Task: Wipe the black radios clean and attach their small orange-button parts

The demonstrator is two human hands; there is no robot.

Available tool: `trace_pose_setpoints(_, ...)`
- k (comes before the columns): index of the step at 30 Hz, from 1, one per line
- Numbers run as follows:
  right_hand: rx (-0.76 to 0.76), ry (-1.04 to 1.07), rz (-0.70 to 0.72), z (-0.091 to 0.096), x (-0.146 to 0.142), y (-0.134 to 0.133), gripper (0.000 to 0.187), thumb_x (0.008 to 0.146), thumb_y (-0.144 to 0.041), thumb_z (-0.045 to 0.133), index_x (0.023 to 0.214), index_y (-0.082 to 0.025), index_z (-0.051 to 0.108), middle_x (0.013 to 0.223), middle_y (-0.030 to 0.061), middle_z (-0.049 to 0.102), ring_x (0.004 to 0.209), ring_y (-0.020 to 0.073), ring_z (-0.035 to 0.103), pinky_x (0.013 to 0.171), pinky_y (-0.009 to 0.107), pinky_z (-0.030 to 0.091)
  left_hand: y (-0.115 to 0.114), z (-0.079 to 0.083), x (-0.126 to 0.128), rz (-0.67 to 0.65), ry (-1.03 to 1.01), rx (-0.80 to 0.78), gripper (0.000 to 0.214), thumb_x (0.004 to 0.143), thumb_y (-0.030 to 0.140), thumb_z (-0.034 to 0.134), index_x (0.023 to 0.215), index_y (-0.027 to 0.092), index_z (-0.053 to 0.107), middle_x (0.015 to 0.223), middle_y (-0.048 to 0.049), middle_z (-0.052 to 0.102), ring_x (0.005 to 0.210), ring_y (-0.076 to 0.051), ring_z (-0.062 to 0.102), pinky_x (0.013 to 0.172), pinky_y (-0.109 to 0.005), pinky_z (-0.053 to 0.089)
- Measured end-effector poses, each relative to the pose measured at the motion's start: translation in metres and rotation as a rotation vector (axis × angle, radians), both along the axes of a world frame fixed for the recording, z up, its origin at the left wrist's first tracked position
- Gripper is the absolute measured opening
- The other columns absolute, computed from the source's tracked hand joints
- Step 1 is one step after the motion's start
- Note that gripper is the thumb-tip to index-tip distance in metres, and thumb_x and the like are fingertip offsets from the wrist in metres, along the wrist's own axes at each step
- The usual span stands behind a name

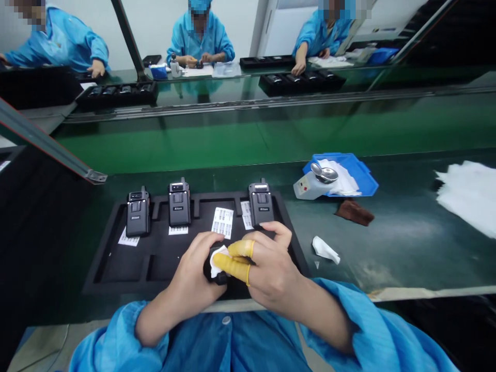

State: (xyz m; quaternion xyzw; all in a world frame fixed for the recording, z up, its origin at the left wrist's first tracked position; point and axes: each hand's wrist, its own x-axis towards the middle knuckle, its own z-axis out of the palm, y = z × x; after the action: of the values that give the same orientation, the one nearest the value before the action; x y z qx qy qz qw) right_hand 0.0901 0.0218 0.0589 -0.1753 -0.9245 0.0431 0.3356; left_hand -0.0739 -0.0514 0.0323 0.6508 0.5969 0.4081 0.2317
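My left hand [194, 271] is wrapped round a black two-way radio [221, 279], held end-on above the near edge of a black foam tray [166, 257]. Yellow finger cots cover two fingers of my right hand [267, 266], which press a small white wipe [214, 269] onto the radio. Most of the radio is hidden by my hands and the wipe. In the tray lie three more black radios: one at the left [138, 216], a second [179, 205] beside it, and a third [261, 204] beyond my right hand. Printed label sheets [222, 222] lie in the tray's compartments.
Right of the tray are a blue bin [366, 181] of white wipes, a white dispenser bottle [306, 187] with a metal top, a brown cloth [354, 212] and a crumpled wipe [325, 250]. White sheets [470, 196] lie far right. Three co-workers sit across the bench behind a metal frame.
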Motion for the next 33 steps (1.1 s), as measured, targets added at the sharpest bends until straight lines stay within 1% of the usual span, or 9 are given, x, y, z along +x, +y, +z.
trace_pose_setpoints(3, -0.033, 0.038, -0.019, 0.000, 0.008, 0.003, 0.035, 0.078, -0.004, 0.046, 0.089, -0.028, 0.069, 0.079, -0.0048, 0.063, 0.075, 0.0098, 0.053, 0.090, 0.037, 0.023, -0.001, 0.000, 0.000, 0.007, 0.002, -0.005, 0.063, 0.056, 0.004, 0.054, 0.115, 0.024, 0.046, 0.112, -0.0069, 0.056, 0.104, -0.024, 0.058, 0.088, -0.039, 0.049)
trace_pose_setpoints(7, -0.058, 0.030, -0.089, 0.001, 0.013, 0.007, 0.041, 0.076, -0.003, 0.045, 0.097, -0.029, 0.068, 0.082, -0.0033, 0.064, 0.076, 0.0105, 0.054, 0.089, 0.037, 0.024, 0.000, 0.001, -0.001, 0.012, -0.002, -0.032, 0.063, 0.057, 0.003, 0.054, 0.115, 0.024, 0.046, 0.113, -0.0063, 0.056, 0.104, -0.024, 0.058, 0.090, -0.039, 0.048)
trace_pose_setpoints(13, -0.026, 0.073, -0.052, 0.000, -0.003, 0.004, 0.044, 0.080, -0.005, 0.042, 0.104, -0.034, 0.066, 0.080, -0.0051, 0.065, 0.075, 0.0107, 0.053, 0.090, 0.037, 0.021, 0.001, 0.003, 0.001, -0.004, 0.011, -0.017, 0.060, 0.057, 0.003, 0.054, 0.112, 0.025, 0.047, 0.110, -0.0046, 0.056, 0.103, -0.022, 0.058, 0.087, -0.037, 0.049)
trace_pose_setpoints(15, -0.031, 0.066, -0.040, 0.000, -0.006, 0.003, 0.045, 0.080, -0.005, 0.041, 0.103, -0.034, 0.066, 0.076, -0.0055, 0.063, 0.074, 0.0104, 0.052, 0.090, 0.036, 0.020, 0.001, 0.003, 0.000, -0.025, 0.013, -0.010, 0.058, 0.058, 0.003, 0.053, 0.111, 0.025, 0.047, 0.109, -0.0040, 0.057, 0.103, -0.021, 0.058, 0.086, -0.035, 0.050)
trace_pose_setpoints(19, -0.070, 0.054, 0.009, -0.001, -0.004, 0.000, 0.038, 0.081, -0.004, 0.041, 0.089, -0.029, 0.069, 0.073, -0.0057, 0.061, 0.073, 0.0091, 0.052, 0.092, 0.036, 0.019, 0.001, 0.005, -0.001, -0.057, 0.026, -0.011, 0.059, 0.059, 0.005, 0.054, 0.114, 0.024, 0.046, 0.110, -0.0048, 0.057, 0.104, -0.021, 0.058, 0.086, -0.034, 0.050)
trace_pose_setpoints(22, -0.101, 0.070, 0.024, -0.002, 0.000, -0.002, 0.037, 0.081, -0.004, 0.040, 0.081, -0.026, 0.069, 0.073, -0.0055, 0.061, 0.073, 0.0087, 0.051, 0.093, 0.036, 0.018, 0.000, 0.006, -0.001, -0.062, 0.040, -0.017, 0.059, 0.060, 0.005, 0.056, 0.115, 0.023, 0.046, 0.112, -0.0058, 0.056, 0.105, -0.021, 0.057, 0.087, -0.034, 0.050)
trace_pose_setpoints(27, -0.118, 0.075, 0.017, -0.003, 0.011, 0.004, 0.037, 0.080, -0.005, 0.041, 0.087, -0.028, 0.069, 0.076, -0.0056, 0.062, 0.073, 0.0084, 0.052, 0.092, 0.035, 0.020, 0.000, 0.005, 0.000, -0.058, 0.042, -0.019, 0.060, 0.060, 0.005, 0.055, 0.116, 0.024, 0.046, 0.112, -0.0058, 0.055, 0.106, -0.022, 0.057, 0.088, -0.035, 0.049)
trace_pose_setpoints(31, -0.065, 0.084, -0.085, -0.004, 0.018, 0.010, 0.035, 0.079, -0.004, 0.044, 0.087, -0.028, 0.069, 0.077, -0.0039, 0.063, 0.073, 0.0088, 0.054, 0.090, 0.035, 0.023, 0.000, 0.005, -0.001, -0.031, 0.047, -0.049, 0.060, 0.059, 0.003, 0.055, 0.115, 0.025, 0.046, 0.112, -0.0050, 0.055, 0.106, -0.022, 0.057, 0.088, -0.035, 0.049)
trace_pose_setpoints(33, -0.056, 0.073, -0.101, -0.003, 0.017, 0.009, 0.036, 0.078, -0.004, 0.045, 0.090, -0.028, 0.069, 0.080, -0.0034, 0.064, 0.075, 0.0092, 0.054, 0.090, 0.036, 0.023, 0.001, 0.006, 0.000, -0.033, 0.050, -0.046, 0.060, 0.059, 0.003, 0.055, 0.115, 0.025, 0.046, 0.112, -0.0051, 0.056, 0.106, -0.022, 0.057, 0.089, -0.036, 0.049)
